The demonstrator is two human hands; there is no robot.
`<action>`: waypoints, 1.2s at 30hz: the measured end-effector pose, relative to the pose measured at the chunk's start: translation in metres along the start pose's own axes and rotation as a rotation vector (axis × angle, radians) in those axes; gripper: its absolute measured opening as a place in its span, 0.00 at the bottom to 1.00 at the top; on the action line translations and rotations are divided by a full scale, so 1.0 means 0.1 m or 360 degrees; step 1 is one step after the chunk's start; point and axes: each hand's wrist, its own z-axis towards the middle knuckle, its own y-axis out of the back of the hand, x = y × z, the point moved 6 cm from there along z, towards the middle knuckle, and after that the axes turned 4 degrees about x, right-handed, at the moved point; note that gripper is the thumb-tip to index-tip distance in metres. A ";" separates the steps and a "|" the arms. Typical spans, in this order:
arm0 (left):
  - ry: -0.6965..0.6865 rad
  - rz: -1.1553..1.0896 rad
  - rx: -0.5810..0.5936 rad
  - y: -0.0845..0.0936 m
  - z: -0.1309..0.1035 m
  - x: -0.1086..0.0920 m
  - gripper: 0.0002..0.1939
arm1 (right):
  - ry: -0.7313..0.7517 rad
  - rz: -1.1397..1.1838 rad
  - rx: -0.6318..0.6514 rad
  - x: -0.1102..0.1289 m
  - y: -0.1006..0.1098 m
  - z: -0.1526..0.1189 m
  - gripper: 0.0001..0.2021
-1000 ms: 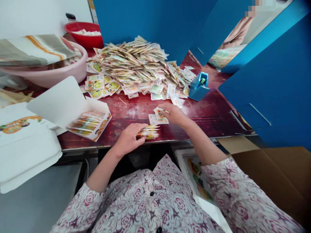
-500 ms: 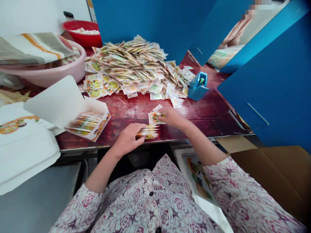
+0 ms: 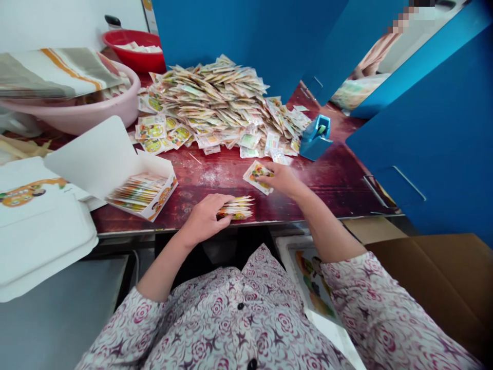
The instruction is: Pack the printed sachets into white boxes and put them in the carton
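Near the table's front edge my left hand is closed around one end of a stack of printed sachets. Farther right and a little beyond it, my right hand grips a few more sachets, printed side up, just over the tabletop. Left of my hands sits an open white carton with its lid folded back; a row of sachets stands packed inside. A big heap of loose sachets covers the back of the table.
A blue tape dispenser stands right of the heap. Pink and red basins are at the back left. Flat white cartons lie left. Blue panels border the right; beyond a gap, part of a person shows.
My right hand has shifted slightly right and away from the left hand, with its sachets turned at an angle. My left hand keeps its hold on the stack.
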 end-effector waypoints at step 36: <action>0.0244 -0.0150 0.0101 -0.03 0.05 0.09 0.29 | -0.0380 -0.0143 -0.0434 -0.47 0.14 0.31 0.23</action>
